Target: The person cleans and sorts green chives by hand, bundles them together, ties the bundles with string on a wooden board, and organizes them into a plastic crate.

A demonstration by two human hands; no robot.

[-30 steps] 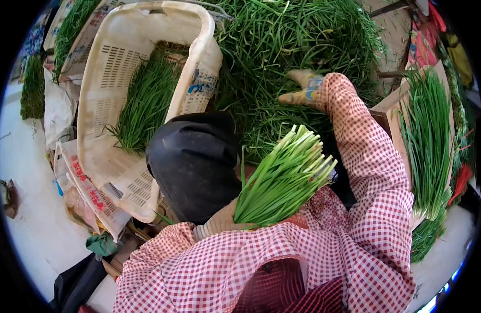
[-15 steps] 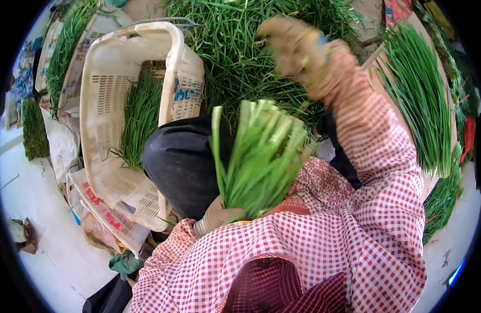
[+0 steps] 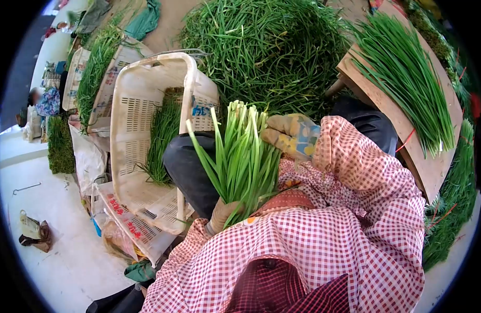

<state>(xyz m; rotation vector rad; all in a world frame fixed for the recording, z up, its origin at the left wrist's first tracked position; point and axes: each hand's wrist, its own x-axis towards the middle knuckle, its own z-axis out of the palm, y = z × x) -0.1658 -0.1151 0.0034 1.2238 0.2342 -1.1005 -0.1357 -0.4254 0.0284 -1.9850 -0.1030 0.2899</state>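
A bunch of garlic chives point(image 3: 240, 161) stands fanned out in front of my body, pale cut ends up and green leaves down. Wrapped round its lower leafy part is my left hand point(image 3: 223, 214), in a light work glove and partly hidden by the leaves. My right hand point(image 3: 290, 134), in a tan glove with blue and yellow patches, has its fingers pressed together at the right side of the pale stems. Its fingertips touch the stems there; the thumb's grip is partly hidden.
A white plastic basket point(image 3: 126, 112) lies tipped at the left with chives point(image 3: 164, 141) inside. Ahead is a large heap of loose greens point(image 3: 266, 57). At the right, long chives point(image 3: 407, 83) rest on a board point(image 3: 365, 86). Another person point(image 3: 44, 101) is at far left.
My right hand has come down and left from above the heap to the bunch's stems. The bunch stays in my left hand, and the view has shifted.
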